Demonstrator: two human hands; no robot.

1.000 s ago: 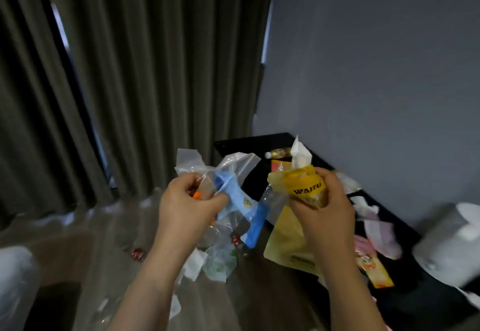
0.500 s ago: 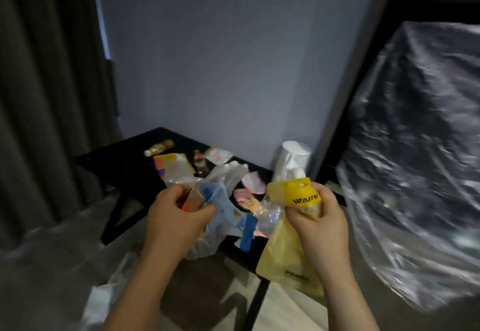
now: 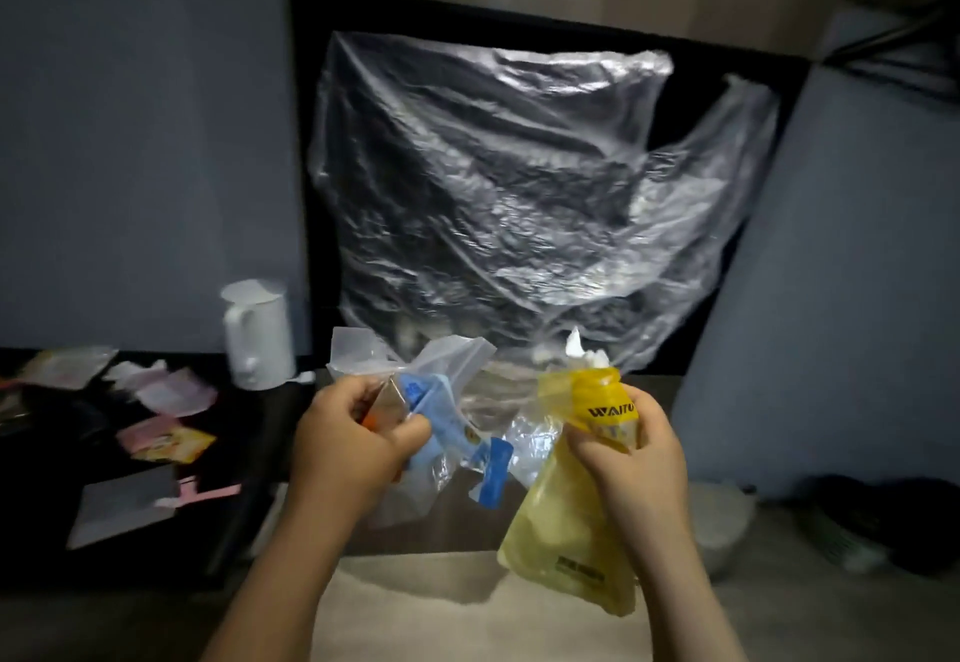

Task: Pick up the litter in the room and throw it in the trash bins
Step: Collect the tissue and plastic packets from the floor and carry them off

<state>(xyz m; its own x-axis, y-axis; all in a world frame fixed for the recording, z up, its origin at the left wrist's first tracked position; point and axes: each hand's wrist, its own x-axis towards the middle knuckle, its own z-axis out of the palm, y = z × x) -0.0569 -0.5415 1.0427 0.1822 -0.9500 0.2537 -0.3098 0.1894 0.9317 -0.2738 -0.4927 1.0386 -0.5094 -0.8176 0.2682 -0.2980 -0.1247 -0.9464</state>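
My left hand (image 3: 353, 443) grips a bundle of clear and blue plastic wrappers (image 3: 441, 401), with an orange scrap tucked under the fingers. In my right hand (image 3: 634, 458) I hold a yellow plastic bag (image 3: 566, 542) by its bunched top, where white tissue (image 3: 584, 354) sticks out. Both hands are raised side by side in front of me. Loose wrappers (image 3: 166, 440) in pink, yellow and white lie on the black table (image 3: 47, 516) at the left. No trash bin is identifiable.
A large clear plastic sheet (image 3: 509, 204) drapes over a dark object straight ahead. A white kettle (image 3: 257, 334) stands on the table's far end. A grey panel (image 3: 841, 297) rises at the right, with dark things (image 3: 883, 521) on the floor beside it.
The view has swung right, from the curtains past the littered table to the plastic-draped object. Both hands keep the same hold on their litter.
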